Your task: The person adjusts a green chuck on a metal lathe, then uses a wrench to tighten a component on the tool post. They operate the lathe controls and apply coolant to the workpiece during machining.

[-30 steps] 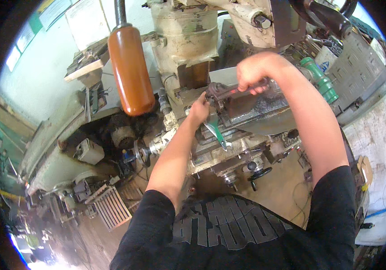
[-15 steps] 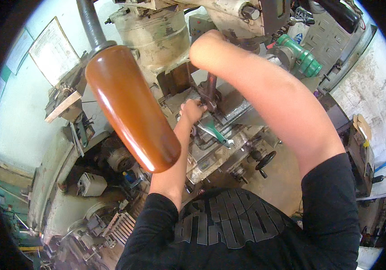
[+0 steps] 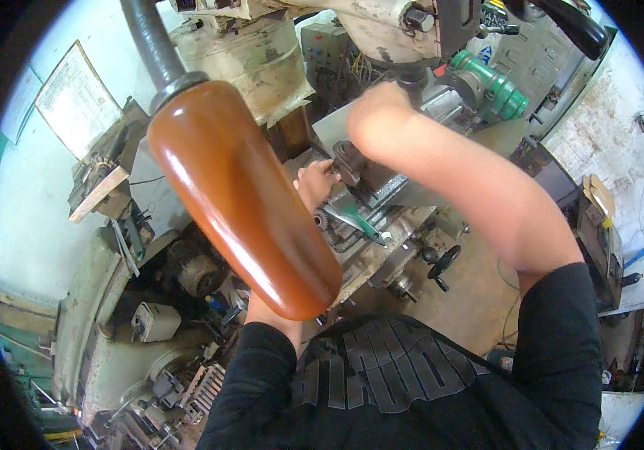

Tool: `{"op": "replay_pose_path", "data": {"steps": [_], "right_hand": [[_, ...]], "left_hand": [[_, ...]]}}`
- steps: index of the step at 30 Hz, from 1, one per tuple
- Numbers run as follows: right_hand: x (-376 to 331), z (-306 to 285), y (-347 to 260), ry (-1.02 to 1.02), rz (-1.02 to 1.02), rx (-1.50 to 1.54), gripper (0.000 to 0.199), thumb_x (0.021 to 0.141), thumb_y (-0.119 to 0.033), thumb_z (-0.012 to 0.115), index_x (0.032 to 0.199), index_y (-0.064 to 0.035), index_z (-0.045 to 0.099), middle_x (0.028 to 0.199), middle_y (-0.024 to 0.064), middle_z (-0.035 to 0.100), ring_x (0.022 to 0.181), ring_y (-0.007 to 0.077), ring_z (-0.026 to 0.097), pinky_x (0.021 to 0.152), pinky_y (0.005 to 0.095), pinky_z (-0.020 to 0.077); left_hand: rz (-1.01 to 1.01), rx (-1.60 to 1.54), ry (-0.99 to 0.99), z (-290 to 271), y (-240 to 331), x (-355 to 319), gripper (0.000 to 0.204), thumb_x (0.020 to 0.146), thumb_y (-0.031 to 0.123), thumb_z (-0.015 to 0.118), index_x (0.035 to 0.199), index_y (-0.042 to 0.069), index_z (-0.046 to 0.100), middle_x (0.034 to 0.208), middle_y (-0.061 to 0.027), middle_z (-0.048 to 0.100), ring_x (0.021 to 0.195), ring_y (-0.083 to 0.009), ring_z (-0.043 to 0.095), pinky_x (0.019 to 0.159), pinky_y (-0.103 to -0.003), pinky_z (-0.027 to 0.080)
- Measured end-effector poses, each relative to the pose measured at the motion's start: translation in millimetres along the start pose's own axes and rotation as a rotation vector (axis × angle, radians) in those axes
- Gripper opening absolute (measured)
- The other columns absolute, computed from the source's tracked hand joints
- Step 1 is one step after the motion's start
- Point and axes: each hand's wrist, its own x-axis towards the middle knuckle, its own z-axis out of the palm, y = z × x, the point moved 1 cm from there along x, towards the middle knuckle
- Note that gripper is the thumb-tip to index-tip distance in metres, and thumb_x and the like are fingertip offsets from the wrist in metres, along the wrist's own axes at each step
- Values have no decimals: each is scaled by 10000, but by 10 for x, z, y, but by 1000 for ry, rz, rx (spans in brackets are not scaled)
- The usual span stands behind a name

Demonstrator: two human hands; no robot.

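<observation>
My left hand reaches over the metal machine table, its fingers bent against the near side of a dark metal part. What those fingers grip, if anything, is too small to make out. My right arm stretches up from the right, bent at the wrist. The right hand is smeared and its fingers are hidden behind the wrist, above the dark part. Close to my left hand lies a green-handled tool on the table. A large brown, glossy machine handle hangs in the foreground and covers most of my left forearm.
A cream machine body stands behind the table. A black handwheel sticks out at the table's front. Beyond my right arm is a green cylindrical part. A white box-shaped unit sits at the lower left.
My right hand has moved to the right and down, and the reddish upright bar under it no longer shows. My left hand stays by the dark part. The brown handle appears lower and further right.
</observation>
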Motion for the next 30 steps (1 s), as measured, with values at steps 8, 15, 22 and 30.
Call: {"op": "replay_pose_path", "data": {"steps": [8, 15, 22, 30], "right_hand": [[-790, 910, -250, 124, 62, 269, 167, 865, -149, 632, 897, -88, 784, 864, 145, 767, 840, 319, 763, 720, 442, 604], [-1098, 1912, -657, 178, 365, 626, 142, 964, -133, 552, 1001, 4, 548, 745, 218, 709, 731, 423, 729, 656, 527, 587], [-1032, 3062, -880, 399, 306, 930, 355, 1035, -320, 561, 1043, 29, 496, 759, 284, 676, 693, 486, 685, 610, 568, 551], [-989, 3686, -1120, 289, 345, 1030, 348, 1020, -352, 600, 1035, -12, 530, 749, 276, 668, 699, 490, 669, 607, 584, 521]], "left_hand": [[-2, -359, -218, -68, -16, 188, 397, 912, 38, 725, 1304, 61, 670, 998, -129, 738, 871, -209, 652, 857, -353, 521], [257, -290, -133, -298, 102, 242, 338, 907, 37, 731, 1243, 55, 696, 1086, -137, 737, 985, -222, 680, 926, -343, 516], [419, -190, -20, -430, 324, 160, 322, 885, 57, 737, 1206, 81, 723, 1092, -150, 725, 1040, -333, 660, 940, -408, 521], [445, -137, -13, -462, 530, 171, 270, 857, 30, 729, 1126, 58, 720, 1064, -160, 716, 1018, -375, 642, 896, -437, 517]]}}
